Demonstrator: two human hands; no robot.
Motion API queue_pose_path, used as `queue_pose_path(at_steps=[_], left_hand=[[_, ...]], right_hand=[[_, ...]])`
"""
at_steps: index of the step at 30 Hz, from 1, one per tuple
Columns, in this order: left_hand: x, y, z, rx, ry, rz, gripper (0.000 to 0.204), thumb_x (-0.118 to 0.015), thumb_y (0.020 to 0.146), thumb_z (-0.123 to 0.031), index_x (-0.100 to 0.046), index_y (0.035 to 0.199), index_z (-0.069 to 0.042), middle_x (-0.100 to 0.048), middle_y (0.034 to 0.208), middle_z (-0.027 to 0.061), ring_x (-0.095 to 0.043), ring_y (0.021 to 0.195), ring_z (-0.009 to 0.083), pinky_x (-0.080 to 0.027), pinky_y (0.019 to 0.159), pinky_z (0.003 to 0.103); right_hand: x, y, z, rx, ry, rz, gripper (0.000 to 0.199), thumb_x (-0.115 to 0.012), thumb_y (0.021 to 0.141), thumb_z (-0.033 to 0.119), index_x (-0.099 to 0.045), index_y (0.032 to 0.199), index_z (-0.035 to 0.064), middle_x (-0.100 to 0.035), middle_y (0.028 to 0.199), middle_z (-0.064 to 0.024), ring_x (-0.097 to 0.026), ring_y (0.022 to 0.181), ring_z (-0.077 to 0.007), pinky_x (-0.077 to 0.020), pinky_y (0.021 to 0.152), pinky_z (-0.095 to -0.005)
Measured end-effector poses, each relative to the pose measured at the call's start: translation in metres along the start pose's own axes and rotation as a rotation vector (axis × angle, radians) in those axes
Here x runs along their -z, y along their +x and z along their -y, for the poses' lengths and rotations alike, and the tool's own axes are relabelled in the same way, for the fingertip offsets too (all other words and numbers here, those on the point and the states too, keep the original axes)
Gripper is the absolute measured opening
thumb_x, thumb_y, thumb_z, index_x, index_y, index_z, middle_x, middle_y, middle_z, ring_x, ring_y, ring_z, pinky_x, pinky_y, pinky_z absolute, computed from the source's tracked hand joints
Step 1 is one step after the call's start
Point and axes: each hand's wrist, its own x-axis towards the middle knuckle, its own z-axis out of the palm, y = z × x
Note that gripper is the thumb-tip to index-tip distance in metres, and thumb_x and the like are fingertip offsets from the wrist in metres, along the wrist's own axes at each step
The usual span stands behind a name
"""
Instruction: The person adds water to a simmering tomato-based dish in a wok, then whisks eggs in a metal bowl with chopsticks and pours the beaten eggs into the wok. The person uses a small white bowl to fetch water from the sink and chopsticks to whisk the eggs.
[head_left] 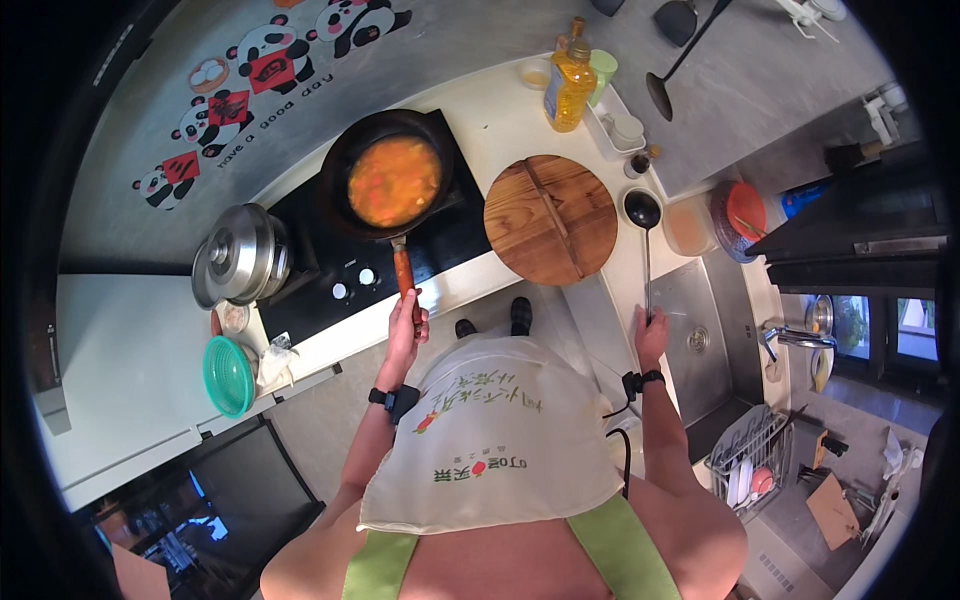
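My left hand (405, 328) is closed round the wooden handle of a dark wok (340, 155), which sits on the black cooktop. Orange-red soup (394, 182) with lighter bits covers the bottom of the wok. My right hand (651, 338) grips the lower end of a long-handled ladle (642, 209). The ladle's black bowl lies over the counter to the right, apart from the wok. Between the two hands, farther back, a round wooden lid (550, 220) with a bar across it rests on the counter beside the cooktop.
A steel pot (250, 258) occupies the cooktop's left side, near a green basket (229, 376). Behind the lid stands an oil bottle (569, 95). Right of my right hand are the sink (690, 310) and a dish rack (748, 465). A utensil (659, 97) hangs on the wall.
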Motion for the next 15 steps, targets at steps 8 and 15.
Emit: queue_pose_path(at_steps=[8,15], left_hand=[[-0.003,-0.003,-0.002,0.000,0.000,-0.017,0.049,-0.052,0.108,-0.052,-0.055,0.132,-0.009,-0.054,0.071,-0.0008,-0.044,0.048,0.0075,-0.030,0.044,0.023],[0.005,0.001,-0.002,0.034,0.091,-0.025,0.050,-0.051,0.108,-0.053,-0.055,0.131,-0.010,-0.055,0.075,-0.0011,-0.044,0.051,0.0072,-0.032,0.044,0.022]], right_hand=[[-0.043,0.070,0.150,0.391,0.217,0.065,0.038,-0.073,0.093,0.028,-0.067,0.118,0.0000,-0.068,0.104,-0.0193,-0.065,0.099,-0.0400,-0.0513,0.086,-0.0503],[-0.085,0.091,0.232,0.469,0.190,0.108,0.028,-0.070,0.091,0.022,-0.068,0.112,0.0038,-0.068,0.109,-0.0179,-0.066,0.100,-0.0397,-0.0543,0.085,-0.0501]])
